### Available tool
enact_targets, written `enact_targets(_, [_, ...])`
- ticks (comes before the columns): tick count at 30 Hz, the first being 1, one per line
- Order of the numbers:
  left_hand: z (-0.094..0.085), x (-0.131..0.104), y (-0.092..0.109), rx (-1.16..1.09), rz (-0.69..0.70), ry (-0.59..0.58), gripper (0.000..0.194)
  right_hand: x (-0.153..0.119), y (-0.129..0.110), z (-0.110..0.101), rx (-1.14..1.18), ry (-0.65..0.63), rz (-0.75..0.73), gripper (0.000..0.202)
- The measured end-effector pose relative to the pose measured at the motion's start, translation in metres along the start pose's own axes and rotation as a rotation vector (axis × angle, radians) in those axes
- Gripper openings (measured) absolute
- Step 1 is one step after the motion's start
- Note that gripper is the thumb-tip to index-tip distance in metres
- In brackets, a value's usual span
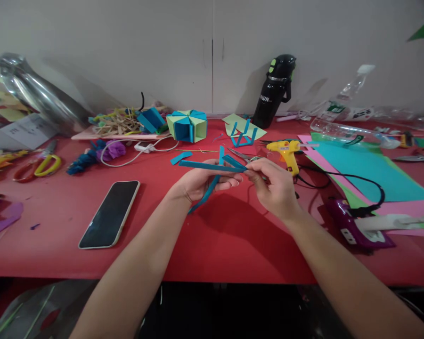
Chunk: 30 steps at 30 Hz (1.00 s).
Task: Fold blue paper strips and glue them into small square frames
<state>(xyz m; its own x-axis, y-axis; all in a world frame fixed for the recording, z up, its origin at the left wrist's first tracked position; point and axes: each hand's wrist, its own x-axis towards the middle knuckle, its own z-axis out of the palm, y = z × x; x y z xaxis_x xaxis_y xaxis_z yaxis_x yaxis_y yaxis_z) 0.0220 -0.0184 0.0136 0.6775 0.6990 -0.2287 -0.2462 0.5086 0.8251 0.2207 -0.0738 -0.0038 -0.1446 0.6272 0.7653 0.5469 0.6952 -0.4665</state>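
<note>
Over the middle of the red table, both hands hold a piece made of joined blue paper strips point(208, 165). My left hand point(201, 183) supports it from below, its fingers curled about the crossing strips. At the right end of the long strip, my right hand point(273, 186) pinches the paper between thumb and fingers. One strip hangs down past my left palm and another points up. Just behind the hands lie scissors point(242, 155), partly hidden, and a loose blue paper piece point(181, 157). A similar blue strip frame point(245, 136) stands farther back.
A yellow glue gun point(286, 153) with a black cord is right of my hands, near a purple power strip point(360, 226) and coloured paper sheets point(371, 165). A phone point(110, 214) lies left. Behind stand a folded paper box point(188, 126), black bottle point(273, 92) and steel jug point(42, 94).
</note>
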Motion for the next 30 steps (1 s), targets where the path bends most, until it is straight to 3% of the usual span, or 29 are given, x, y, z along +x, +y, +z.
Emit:
enact_targets(15, [0.01, 0.013, -0.015, 0.195, 0.253, 0.269, 0.026, -0.003, 0.01, 0.003, -0.276, -0.121, -0.007, 0.021])
enact_targets(30, [0.006, 0.012, -0.015, 0.174, 0.211, 0.217, 0.018, -0.003, 0.011, 0.003, -0.259, -0.147, 0.038, 0.021])
